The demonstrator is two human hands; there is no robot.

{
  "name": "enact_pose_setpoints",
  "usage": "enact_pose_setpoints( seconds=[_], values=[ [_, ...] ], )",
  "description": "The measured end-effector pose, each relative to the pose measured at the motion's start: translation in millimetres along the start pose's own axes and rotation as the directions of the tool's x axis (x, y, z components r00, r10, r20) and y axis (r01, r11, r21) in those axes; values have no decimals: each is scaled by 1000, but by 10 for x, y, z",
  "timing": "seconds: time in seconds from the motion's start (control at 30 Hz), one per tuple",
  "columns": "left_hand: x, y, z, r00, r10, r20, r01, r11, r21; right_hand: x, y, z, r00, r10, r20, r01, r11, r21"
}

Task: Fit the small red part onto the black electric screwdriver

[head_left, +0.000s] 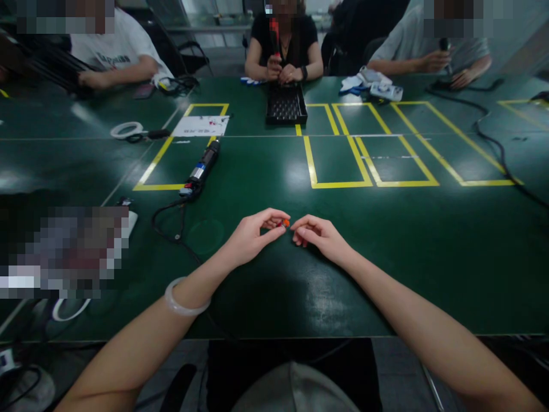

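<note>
My left hand (pixel 263 230) pinches a small orange piece (pixel 286 223) between thumb and fingertips, over the green table. The piece is too small for me to tell its kind. Close to its right, my right hand (pixel 315 233) has its fingers curled together, with the fingertips just apart from the orange piece. Whether anything sits inside those curled fingers is hidden. Beyond my left hand lies an electric screwdriver (pixel 201 169), black with a silver label, its cable running back toward me.
A black tray (pixel 286 109) stands across the table before a person holding a red-handled tool (pixel 274 37). Yellow tape outlines (pixel 341 185) mark the green table (pixel 472 246). A white sheet (pixel 201 126) lies far left. A black cable (pixel 493 131) crosses the right side. Two more people sit opposite.
</note>
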State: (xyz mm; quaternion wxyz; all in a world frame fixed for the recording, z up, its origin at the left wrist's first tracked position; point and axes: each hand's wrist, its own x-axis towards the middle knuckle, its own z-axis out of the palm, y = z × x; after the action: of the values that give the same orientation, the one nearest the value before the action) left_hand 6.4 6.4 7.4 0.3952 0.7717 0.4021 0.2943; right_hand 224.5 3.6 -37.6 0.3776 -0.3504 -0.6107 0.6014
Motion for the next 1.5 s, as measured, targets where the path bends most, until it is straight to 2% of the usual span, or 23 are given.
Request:
enact_pose_setpoints(
  seconds=[0.07,0.13,0.2,0.27,0.37,0.5,0.77,0.9,1.03,1.1,1.2,1.27,1.37,1.4,1.5],
  values=[
    [-32,-7,5,986,167,-22,-155,953,260,0,-9,36,999,37,28,-39,997,73],
    [-57,-8,24,954,298,3,-268,853,447,-3,-18,71,997,59,41,-63,991,115],
    [-74,-9,53,931,364,31,-324,784,530,-7,-28,95,997,72,37,-76,989,130],
    [-83,-10,78,923,382,47,-343,761,550,-11,-37,103,997,77,27,-80,988,136],
    [-79,-3,87,931,362,41,-337,812,477,-13,-39,98,998,64,2,-64,986,155],
    [-67,23,67,964,264,0,-250,913,321,-11,-22,88,999,25,-46,-18,990,140],
    [-71,18,53,991,132,7,-129,959,251,-47,-68,99,987,-136,-80,132,989,-60],
    [-74,20,71,997,74,23,-77,977,200,-57,-64,93,994,-101,-47,98,993,-70],
    [-47,4,23,997,58,46,-67,977,202,-36,-58,67,999,8,-34,-6,999,46],
    [-23,-46,-107,998,55,3,-53,956,289,-22,-62,46,998,47,-48,-41,992,123],
    [-15,-218,-473,984,44,-175,55,851,522,-7,-60,14,990,97,-98,-69,963,262],
    [-57,-399,-786,927,52,-371,209,750,627,-2,-52,-2,984,135,-113,-87,931,354],
    [-202,-720,-1229,788,3,-616,499,582,642,-1,-47,-12,980,169,-107,-107,894,435],
    [-261,-825,-1350,764,-11,-645,534,572,623,-1,-48,-14,979,174,-105,-109,887,449],
    [-409,-1083,-1594,737,-137,-662,598,589,544,-2,-60,-21,978,178,-105,-108,874,474]
  ],
)
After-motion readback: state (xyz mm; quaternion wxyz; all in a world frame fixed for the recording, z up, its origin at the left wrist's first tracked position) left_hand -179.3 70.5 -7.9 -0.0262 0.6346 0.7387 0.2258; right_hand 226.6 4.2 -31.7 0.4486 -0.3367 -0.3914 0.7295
